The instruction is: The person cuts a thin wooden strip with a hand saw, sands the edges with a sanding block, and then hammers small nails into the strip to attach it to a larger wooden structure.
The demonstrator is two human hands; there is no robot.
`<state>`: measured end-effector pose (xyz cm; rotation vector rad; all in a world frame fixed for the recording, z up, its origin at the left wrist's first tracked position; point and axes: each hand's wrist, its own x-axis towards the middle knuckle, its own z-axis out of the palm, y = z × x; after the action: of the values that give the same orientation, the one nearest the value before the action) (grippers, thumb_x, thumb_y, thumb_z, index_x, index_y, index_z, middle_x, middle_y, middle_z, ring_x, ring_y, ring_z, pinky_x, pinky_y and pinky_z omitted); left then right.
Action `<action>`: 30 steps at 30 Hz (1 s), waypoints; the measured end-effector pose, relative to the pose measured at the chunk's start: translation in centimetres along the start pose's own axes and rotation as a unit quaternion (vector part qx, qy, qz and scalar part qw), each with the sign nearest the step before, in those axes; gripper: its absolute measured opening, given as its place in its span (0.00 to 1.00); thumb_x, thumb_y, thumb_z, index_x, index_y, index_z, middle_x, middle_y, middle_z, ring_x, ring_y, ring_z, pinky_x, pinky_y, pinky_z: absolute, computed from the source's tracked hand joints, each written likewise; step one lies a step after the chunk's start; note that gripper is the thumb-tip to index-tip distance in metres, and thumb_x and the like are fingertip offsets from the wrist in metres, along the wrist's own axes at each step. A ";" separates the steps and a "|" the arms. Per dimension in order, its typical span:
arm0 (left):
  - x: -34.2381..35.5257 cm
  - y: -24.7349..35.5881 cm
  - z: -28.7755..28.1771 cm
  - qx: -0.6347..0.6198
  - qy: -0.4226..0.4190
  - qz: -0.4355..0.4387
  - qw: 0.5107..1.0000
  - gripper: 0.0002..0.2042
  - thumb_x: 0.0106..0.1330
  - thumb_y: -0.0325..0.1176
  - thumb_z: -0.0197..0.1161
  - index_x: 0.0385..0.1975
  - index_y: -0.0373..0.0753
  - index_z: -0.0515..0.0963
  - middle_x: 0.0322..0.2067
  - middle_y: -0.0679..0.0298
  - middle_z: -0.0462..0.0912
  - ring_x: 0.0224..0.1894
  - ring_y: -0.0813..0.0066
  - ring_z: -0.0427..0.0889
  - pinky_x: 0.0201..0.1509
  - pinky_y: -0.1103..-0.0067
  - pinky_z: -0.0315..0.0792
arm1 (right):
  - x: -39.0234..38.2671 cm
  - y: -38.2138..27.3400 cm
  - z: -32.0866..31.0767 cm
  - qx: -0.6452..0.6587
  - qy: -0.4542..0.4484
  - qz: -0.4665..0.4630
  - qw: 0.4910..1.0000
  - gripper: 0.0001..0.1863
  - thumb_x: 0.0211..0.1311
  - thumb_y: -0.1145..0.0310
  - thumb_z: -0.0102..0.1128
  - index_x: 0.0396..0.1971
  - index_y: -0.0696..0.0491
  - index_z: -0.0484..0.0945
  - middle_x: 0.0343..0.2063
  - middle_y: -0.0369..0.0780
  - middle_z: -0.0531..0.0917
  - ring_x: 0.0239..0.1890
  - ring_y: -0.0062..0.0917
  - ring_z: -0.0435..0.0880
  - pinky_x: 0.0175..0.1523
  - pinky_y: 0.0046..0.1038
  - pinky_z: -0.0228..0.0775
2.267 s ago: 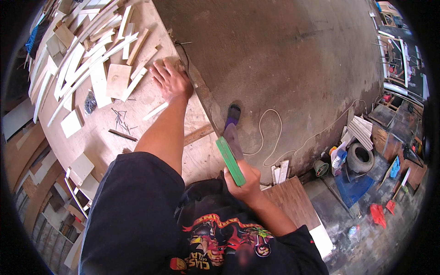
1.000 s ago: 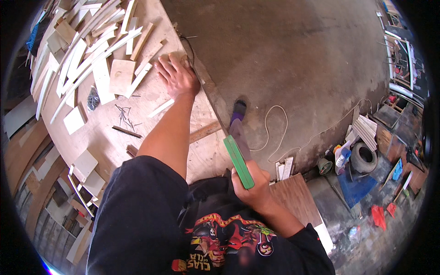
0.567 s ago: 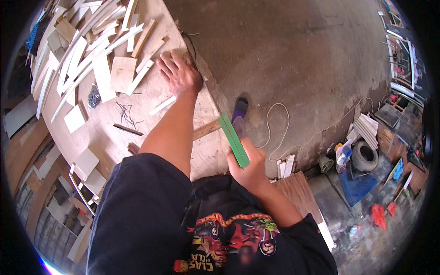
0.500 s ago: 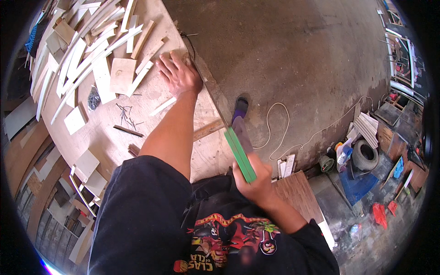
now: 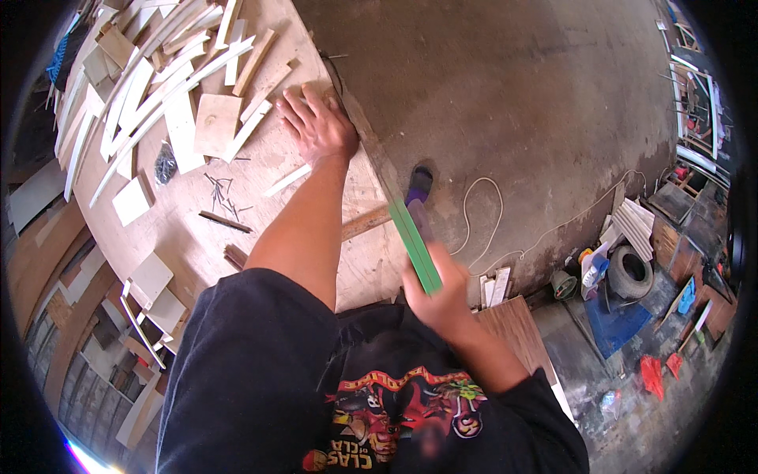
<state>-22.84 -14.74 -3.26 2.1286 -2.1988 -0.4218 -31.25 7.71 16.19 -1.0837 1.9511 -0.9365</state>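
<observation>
My left hand [image 5: 320, 130] presses down on the pale plywood tabletop [image 5: 300, 229] near its right edge, its fingers spread. In my right hand [image 5: 444, 288], fingers wrapped round it, is the green handle of a hand saw [image 5: 414, 246]. The saw is seen nearly edge-on. Its thin blade runs forward along the table's edge, beside my left hand, and is hard to make out. Just left of my left hand lie thin pale wood strips and a squarish wood block [image 5: 217, 125]. Whether my left palm rests on a separate piece is hidden.
Many wood offcuts [image 5: 170, 79] are heaped on the table's far left. Dark nails [image 5: 223, 196] and a small bag of dark bits [image 5: 165, 163] lie nearer. On the floor to the right are a pale cord [image 5: 497, 207], a tire [image 5: 630, 272] and a blue sheet [image 5: 612, 324].
My right hand has pushed the saw forward along the table's edge, away from my body. My left hand stays pressed at the same place on the table. The view has shifted slightly.
</observation>
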 end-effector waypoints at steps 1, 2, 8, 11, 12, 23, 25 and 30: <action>-0.3 0.3 -0.7 -0.002 -0.033 -0.015 0.999 0.31 0.79 0.44 0.42 0.77 0.37 0.47 0.78 0.42 0.40 0.80 0.40 0.35 0.82 0.53 0.33 | -1.2 -0.7 -0.8 0.008 0.008 -0.019 1.000 0.09 0.55 0.77 0.68 0.33 0.56 0.76 0.22 0.46 0.80 0.24 0.46 0.83 0.28 0.42 0.74; -0.2 0.5 -0.8 0.002 -0.029 -0.014 0.999 0.31 0.79 0.44 0.42 0.77 0.38 0.47 0.78 0.42 0.39 0.80 0.40 0.35 0.82 0.54 0.33 | -0.9 -0.5 -0.6 0.009 0.006 -0.019 1.000 0.09 0.55 0.77 0.68 0.33 0.56 0.76 0.22 0.46 0.80 0.24 0.46 0.84 0.28 0.41 0.75; -0.2 0.7 -1.0 0.008 -0.037 -0.013 0.999 0.32 0.79 0.45 0.41 0.78 0.38 0.46 0.78 0.43 0.39 0.81 0.41 0.34 0.82 0.55 0.34 | 0.0 -0.3 -0.1 0.014 -0.003 0.015 1.000 0.08 0.56 0.76 0.68 0.33 0.55 0.76 0.23 0.48 0.81 0.25 0.47 0.84 0.29 0.42 0.75; -0.5 0.0 -0.2 0.017 -0.007 0.002 1.000 0.32 0.79 0.46 0.44 0.77 0.38 0.48 0.78 0.43 0.41 0.80 0.40 0.36 0.82 0.53 0.36 | -0.3 0.3 0.3 0.005 -0.006 -0.025 1.000 0.10 0.55 0.76 0.69 0.33 0.56 0.76 0.22 0.47 0.80 0.25 0.46 0.85 0.30 0.41 0.76; -0.5 -0.6 1.0 0.013 0.019 0.016 1.000 0.32 0.78 0.47 0.47 0.76 0.39 0.50 0.78 0.43 0.43 0.80 0.39 0.38 0.81 0.51 0.39 | 0.6 0.5 0.9 0.002 -0.011 -0.028 1.000 0.10 0.54 0.76 0.70 0.33 0.56 0.77 0.22 0.47 0.80 0.25 0.45 0.85 0.30 0.41 0.77; 0.0 -0.2 1.1 0.016 0.041 0.010 0.999 0.32 0.78 0.49 0.48 0.76 0.40 0.52 0.77 0.44 0.47 0.79 0.37 0.41 0.80 0.49 0.42 | 1.6 -0.1 0.8 0.002 -0.005 0.022 1.000 0.09 0.55 0.75 0.68 0.33 0.55 0.75 0.23 0.50 0.82 0.26 0.46 0.85 0.30 0.43 0.76; -0.3 -0.4 1.1 0.013 0.044 0.016 0.999 0.32 0.78 0.50 0.48 0.76 0.40 0.51 0.77 0.43 0.47 0.79 0.37 0.41 0.80 0.49 0.42 | -0.4 -0.8 0.1 0.004 -0.002 0.006 1.000 0.09 0.56 0.75 0.68 0.33 0.55 0.75 0.23 0.50 0.82 0.26 0.47 0.85 0.30 0.43 0.76; -0.1 0.4 -0.3 -0.006 -0.019 0.004 1.000 0.32 0.79 0.44 0.44 0.77 0.37 0.47 0.78 0.42 0.41 0.80 0.38 0.35 0.82 0.53 0.34 | 3.2 0.7 2.3 -0.017 -0.011 -0.001 1.000 0.11 0.55 0.77 0.67 0.38 0.57 0.77 0.24 0.49 0.82 0.26 0.45 0.86 0.31 0.40 0.76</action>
<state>-23.15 -14.66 -2.82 2.1218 -2.2193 -0.4772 -30.89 4.59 13.80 -1.1119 1.9545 -0.8909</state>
